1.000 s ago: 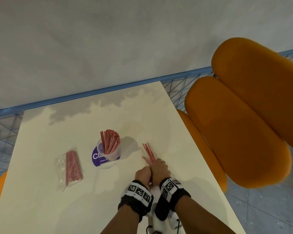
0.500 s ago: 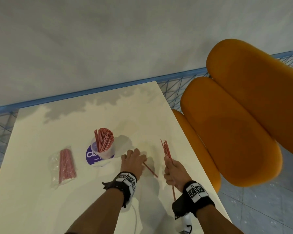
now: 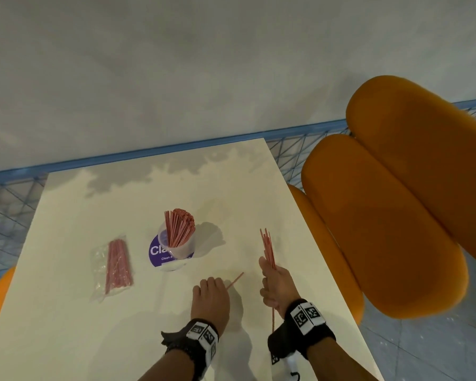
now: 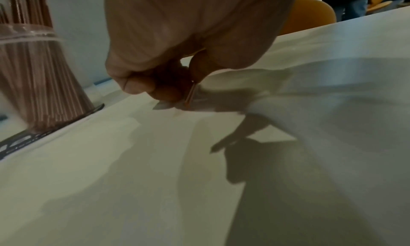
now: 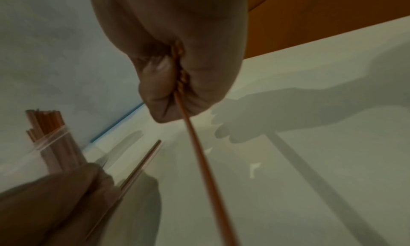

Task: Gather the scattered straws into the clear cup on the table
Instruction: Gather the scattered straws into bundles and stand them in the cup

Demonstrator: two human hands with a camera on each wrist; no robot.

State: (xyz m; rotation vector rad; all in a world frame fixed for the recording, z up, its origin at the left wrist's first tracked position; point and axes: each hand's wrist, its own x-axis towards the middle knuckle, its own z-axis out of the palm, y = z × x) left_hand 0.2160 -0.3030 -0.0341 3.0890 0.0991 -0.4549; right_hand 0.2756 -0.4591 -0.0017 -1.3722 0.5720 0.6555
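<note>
My table (image 3: 138,312) is smooth, cream and faintly glossy, catching soft reflections along its far edge. At 11 o'clock from my left hand (image 3: 210,298) stands a clear plastic cup (image 3: 182,250), glossy, packed with thin matt pink straws (image 3: 178,227). At 9 o'clock lies a crinkly clear plastic bag (image 3: 101,266) of more straws. The straws in my right hand (image 3: 276,287) look thin, matt and plasticky. Both wrists wear black cloth bands (image 3: 302,335). At 2 o'clock, a smooth orange chair (image 3: 382,221) has a soft sheen.
</note>
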